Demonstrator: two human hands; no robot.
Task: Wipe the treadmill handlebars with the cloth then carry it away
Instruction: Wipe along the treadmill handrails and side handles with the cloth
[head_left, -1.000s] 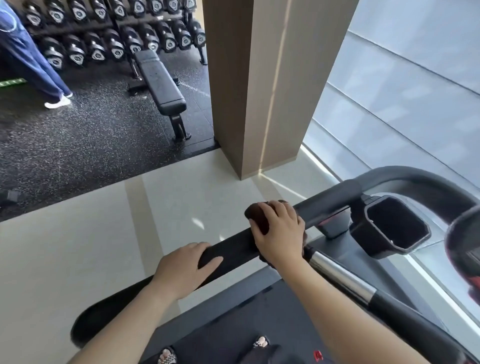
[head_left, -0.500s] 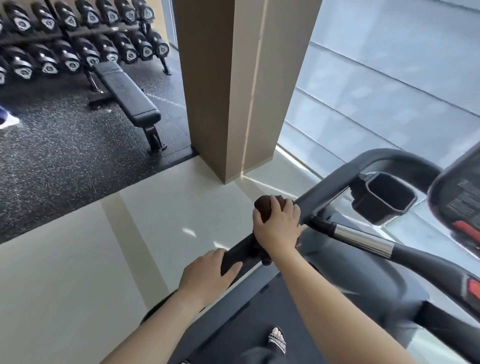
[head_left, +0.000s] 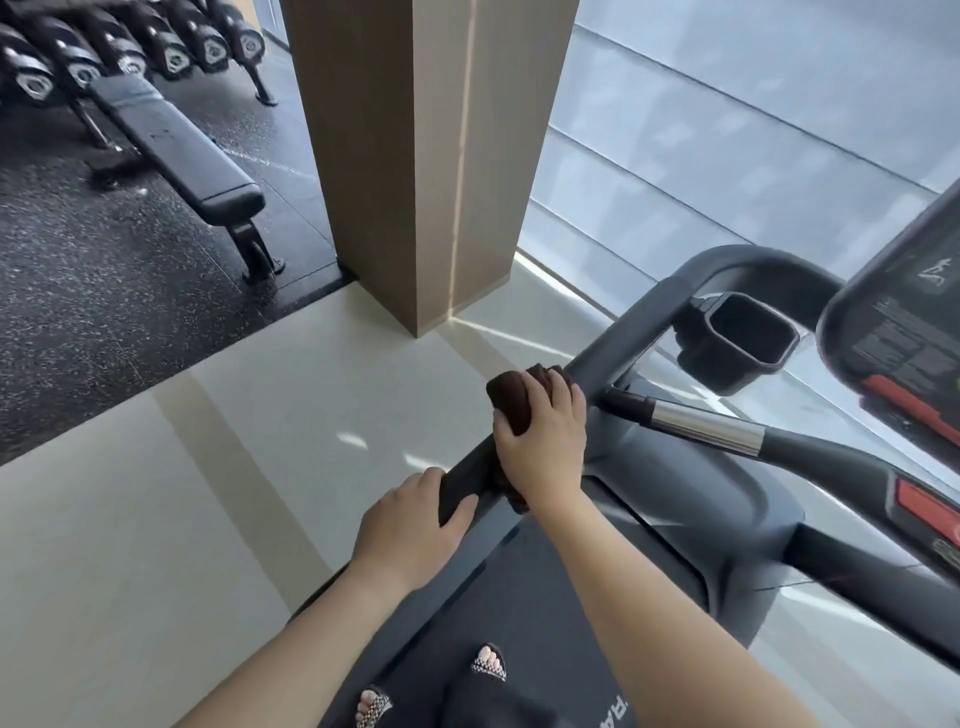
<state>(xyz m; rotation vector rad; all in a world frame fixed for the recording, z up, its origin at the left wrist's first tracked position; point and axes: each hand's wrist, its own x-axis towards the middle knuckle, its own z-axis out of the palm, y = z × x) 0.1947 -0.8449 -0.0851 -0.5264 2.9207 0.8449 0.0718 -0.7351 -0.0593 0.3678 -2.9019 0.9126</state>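
Observation:
A dark brown cloth is bunched around the treadmill's left side handlebar, a dark grey bar that rises toward the console. My right hand is closed over the cloth and the bar together. Just below it, my left hand grips the bare black lower part of the same bar. A second handlebar with a chrome sensor section branches off to the right of my right hand. Most of the cloth is hidden under my fingers.
A black cup holder and the console sit at the right. A beige pillar stands ahead, with a weight bench and dumbbell rack at the far left. My sandalled feet stand on the treadmill belt.
My right hand has slid the cloth up the bar toward the bend. My left hand stays lower on the bar. The view has turned right, and the person at the far left is out of sight.

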